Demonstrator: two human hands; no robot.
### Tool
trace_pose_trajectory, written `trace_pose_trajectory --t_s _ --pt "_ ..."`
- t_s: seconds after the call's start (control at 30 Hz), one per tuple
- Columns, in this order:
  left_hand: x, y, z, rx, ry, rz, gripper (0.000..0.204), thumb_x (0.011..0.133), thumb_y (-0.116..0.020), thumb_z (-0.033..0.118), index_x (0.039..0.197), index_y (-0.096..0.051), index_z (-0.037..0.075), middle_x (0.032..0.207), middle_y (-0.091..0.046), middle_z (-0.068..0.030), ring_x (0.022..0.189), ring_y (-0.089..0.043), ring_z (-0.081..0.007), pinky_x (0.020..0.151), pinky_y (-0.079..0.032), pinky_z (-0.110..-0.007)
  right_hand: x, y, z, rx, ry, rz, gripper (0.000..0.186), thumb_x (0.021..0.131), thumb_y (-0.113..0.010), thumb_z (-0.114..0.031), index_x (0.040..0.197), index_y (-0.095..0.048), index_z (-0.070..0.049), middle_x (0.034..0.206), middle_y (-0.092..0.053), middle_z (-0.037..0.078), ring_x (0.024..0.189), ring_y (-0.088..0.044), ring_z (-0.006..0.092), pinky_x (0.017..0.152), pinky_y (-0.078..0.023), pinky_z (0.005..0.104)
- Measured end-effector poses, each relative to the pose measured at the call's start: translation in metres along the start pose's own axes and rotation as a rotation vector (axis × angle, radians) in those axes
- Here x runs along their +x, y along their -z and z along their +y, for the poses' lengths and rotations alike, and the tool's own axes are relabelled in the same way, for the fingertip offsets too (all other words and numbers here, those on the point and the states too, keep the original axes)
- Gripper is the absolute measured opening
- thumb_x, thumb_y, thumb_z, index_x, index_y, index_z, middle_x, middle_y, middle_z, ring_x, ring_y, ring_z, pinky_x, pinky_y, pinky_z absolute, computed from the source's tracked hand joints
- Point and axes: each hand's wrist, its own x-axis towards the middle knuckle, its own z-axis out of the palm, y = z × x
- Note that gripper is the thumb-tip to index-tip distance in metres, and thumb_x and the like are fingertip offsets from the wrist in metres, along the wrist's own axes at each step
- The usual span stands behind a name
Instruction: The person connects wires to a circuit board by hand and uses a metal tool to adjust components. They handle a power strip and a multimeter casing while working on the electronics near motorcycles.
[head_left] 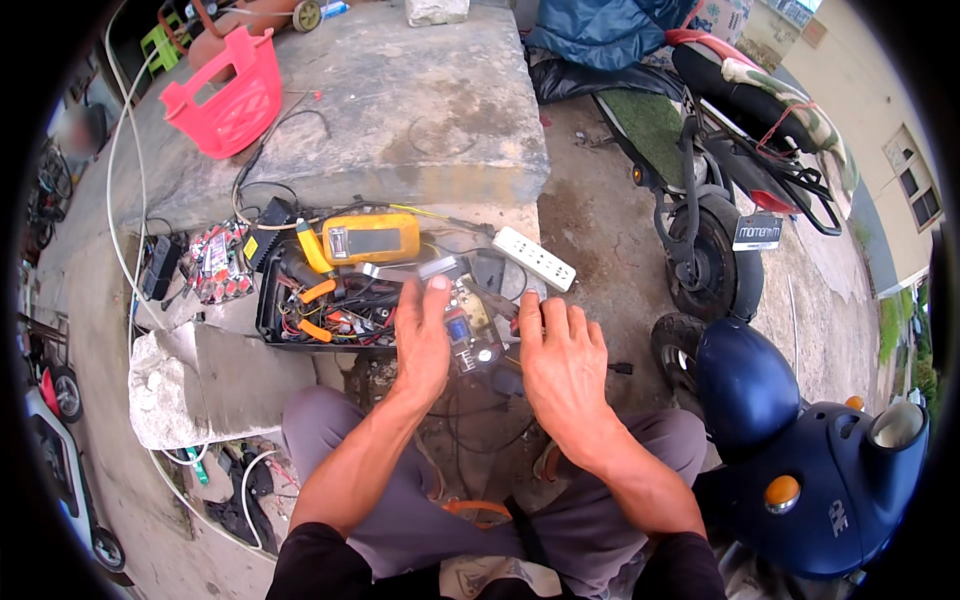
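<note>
Between my knees my left hand [424, 335] is closed on the edge of a circuit board [474, 340], which carries a blue part and metal pieces. My right hand [564, 352] is closed round a blurred, dark metal hand tool [492, 299] with a bit of red at its grip. The tool's tip reaches the board's upper part; whether it grips anything there is unclear. Just beyond, a black open case [268, 318] holds orange-handled tools and small parts. A yellow multimeter [371, 239] lies at its far edge, beside a yellow-handled tool [313, 247].
A white power strip [534, 258] lies beyond my right hand. Black adapters [160, 268] and a cluttered bundle of parts [220, 262] sit left of the case. A pink basket [226, 100] stands on the concrete slab [400, 110]. A blue scooter [800, 470] is close on my right.
</note>
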Motion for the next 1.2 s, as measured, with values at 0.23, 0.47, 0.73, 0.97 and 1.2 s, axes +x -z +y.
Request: trace_pose_trajectory --t_s 0.23,0.47,0.73,0.97,1.2 --pt "0.0054 0.001 -0.0106 -0.035 -0.008 -0.007 0.041 0.113 -0.056 0.039 0.12 -0.059 -0.001 0.113 -0.065 -0.0088 0.101 -0.062 -0.0148 0.089 -0.057 -0.035 0.002 -0.0011 0.0022 0.011 0.002 -0.006 0.048 0.09 -0.069 -0.008 0.136 -0.063 0.002 0.109 -0.061 0.011 0.101 -0.064 0.0295 0.084 -0.053 0.0432" --pt "0.0047 -0.0011 -0.0093 -0.041 -0.003 -0.003 0.041 0.114 -0.057 0.04 0.122 -0.059 -0.001 0.117 -0.065 -0.0102 0.104 -0.062 -0.0155 0.091 -0.057 -0.036 0.0016 -0.0042 0.0026 -0.001 0.011 0.003 0.049 0.09 -0.069 -0.008 0.137 -0.063 0.003 0.109 -0.061 0.012 0.101 -0.064 0.0294 0.084 -0.053 0.0428" --pt "0.002 -0.0022 -0.0061 -0.033 -0.006 -0.016 0.041 0.114 -0.057 0.039 0.122 -0.058 -0.001 0.117 -0.065 -0.0098 0.104 -0.063 -0.0151 0.092 -0.057 -0.036 0.0015 -0.0056 -0.0006 -0.024 0.007 0.001 0.048 0.089 -0.069 -0.009 0.136 -0.063 0.002 0.108 -0.061 0.012 0.1 -0.063 0.0288 0.083 -0.053 0.0424" --pt "0.0019 -0.0031 -0.0041 -0.007 0.008 -0.001 0.041 0.114 -0.057 0.039 0.121 -0.058 -0.001 0.116 -0.065 -0.0101 0.102 -0.063 -0.0157 0.09 -0.057 -0.035 0.0019 -0.0092 -0.0003 -0.026 0.029 0.021 0.045 0.088 -0.069 -0.011 0.13 -0.065 0.003 0.105 -0.06 0.011 0.095 -0.06 0.0272 0.077 -0.05 0.041" --pt "0.0046 -0.0047 -0.0063 -0.049 -0.005 -0.007 0.043 0.114 -0.056 0.039 0.125 -0.058 -0.002 0.116 -0.065 -0.0101 0.102 -0.062 -0.0163 0.089 -0.055 -0.035 0.0024 -0.0102 -0.0044 -0.069 0.046 -0.005 0.045 0.086 -0.07 -0.012 0.128 -0.063 0.003 0.103 -0.059 0.011 0.092 -0.06 0.0263 0.072 -0.05 0.0397"
